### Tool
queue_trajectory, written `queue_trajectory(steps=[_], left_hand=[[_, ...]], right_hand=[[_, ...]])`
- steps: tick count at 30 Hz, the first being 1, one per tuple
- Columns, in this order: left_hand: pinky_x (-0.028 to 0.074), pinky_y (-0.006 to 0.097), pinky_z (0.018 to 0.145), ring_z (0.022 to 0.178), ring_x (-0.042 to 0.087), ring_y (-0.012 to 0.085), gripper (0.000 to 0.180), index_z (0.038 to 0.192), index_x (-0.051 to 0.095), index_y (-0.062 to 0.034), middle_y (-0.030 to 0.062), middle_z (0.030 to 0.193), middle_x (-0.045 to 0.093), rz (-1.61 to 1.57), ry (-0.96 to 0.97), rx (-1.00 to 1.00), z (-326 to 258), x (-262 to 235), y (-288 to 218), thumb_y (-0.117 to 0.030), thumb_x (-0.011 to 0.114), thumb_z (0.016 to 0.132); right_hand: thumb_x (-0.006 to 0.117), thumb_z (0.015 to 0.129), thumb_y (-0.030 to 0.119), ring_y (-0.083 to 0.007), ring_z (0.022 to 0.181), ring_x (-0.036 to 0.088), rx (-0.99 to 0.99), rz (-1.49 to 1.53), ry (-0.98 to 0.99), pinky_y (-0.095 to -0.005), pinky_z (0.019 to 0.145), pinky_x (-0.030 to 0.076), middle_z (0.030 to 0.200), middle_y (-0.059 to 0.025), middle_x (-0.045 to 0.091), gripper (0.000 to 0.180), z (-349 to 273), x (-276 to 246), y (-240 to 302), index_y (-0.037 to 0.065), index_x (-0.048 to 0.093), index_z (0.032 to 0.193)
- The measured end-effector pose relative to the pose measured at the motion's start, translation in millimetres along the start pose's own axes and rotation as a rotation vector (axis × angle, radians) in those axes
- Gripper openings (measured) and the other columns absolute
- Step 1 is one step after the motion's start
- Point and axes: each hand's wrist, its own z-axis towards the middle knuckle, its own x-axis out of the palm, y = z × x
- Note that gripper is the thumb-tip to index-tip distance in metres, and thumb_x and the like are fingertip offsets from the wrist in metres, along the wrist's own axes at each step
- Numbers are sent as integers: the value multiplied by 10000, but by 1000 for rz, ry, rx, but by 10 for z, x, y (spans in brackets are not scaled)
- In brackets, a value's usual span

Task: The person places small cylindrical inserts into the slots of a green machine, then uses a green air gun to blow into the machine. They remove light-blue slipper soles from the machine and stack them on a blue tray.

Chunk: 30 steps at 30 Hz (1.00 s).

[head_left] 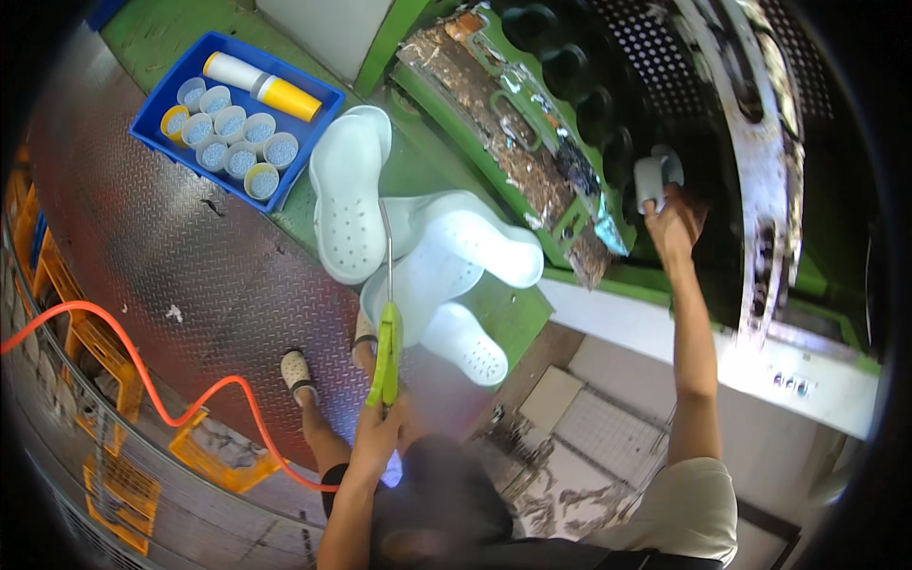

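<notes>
My left hand (377,439) is wrapped around the handle of a lime-green air blow gun (386,356), its thin metal nozzle pointing away over a pile of pale mint foam clogs (351,233). My right arm reaches far right into a green machine. There my right hand (674,226) grips a white cup (650,180), which looks tilted beside the dark mould with its row of round hollows (568,66). What the cup contains cannot be seen.
At the back left, a blue tray (142,139) carries several cups of pale blue pellets (228,122) and a white-and-yellow stack of cups (261,87). An orange hose (142,380) curves in from the left. Crusted residue (518,157) coats the machine's edge. Yellow crates (214,456) stand lower left.
</notes>
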Motion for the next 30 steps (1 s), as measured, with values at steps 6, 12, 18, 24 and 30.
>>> queue_trajectory(steps=[6, 12, 18, 24, 30], left_hand=[[313, 214, 440, 528, 426, 58, 144, 940, 510, -86, -32, 683, 448, 63, -6, -23, -505, -607, -246, -191, 556, 1027], [294, 224, 426, 512, 408, 64, 93, 956, 515, -82, -35, 651, 438, 30, -71, -55, -864, -1166, -209, -141, 546, 1021], [303, 224, 432, 532, 421, 72, 103, 929, 525, -76, -36, 675, 428, 73, -82, -137, -1032, -1412, -61, -131, 553, 1012], [266, 198, 399, 489, 389, 89, 203, 791, 474, -73, -15, 633, 404, -363, 471, -460, -932, -1208, -45, -141, 602, 934], [487, 327, 614, 664, 575, 164, 221, 990, 590, -14, 48, 814, 595, -38, 582, -365, -1185, -470, -341, -229, 633, 956]], right_hand=[[696, 718, 161, -293, 819, 591, -130, 326, -14, -431, 859, 412, 850, -113, 609, 282, -2361, -288, 887, 57, 611, 967], [721, 740, 150, -286, 964, 579, -223, 446, 206, -444, 896, 396, 969, -95, 599, 346, -3802, 535, 1764, 60, 592, 1048], [754, 816, 250, -312, 987, 572, -30, 395, 246, -455, 852, 411, 1055, -123, 602, 435, -3992, 1161, 2415, 42, 591, 1162], [597, 957, 495, -298, 1300, 498, 95, 1761, 978, -475, 1074, 409, 1436, -167, 488, 743, -4211, -189, 2861, -21, 392, 1451], [456, 1040, 442, -299, 1329, 493, 269, 2511, 954, -420, 1083, 431, 1480, -200, 456, 651, -3994, -1346, 2709, -28, 345, 1476]])
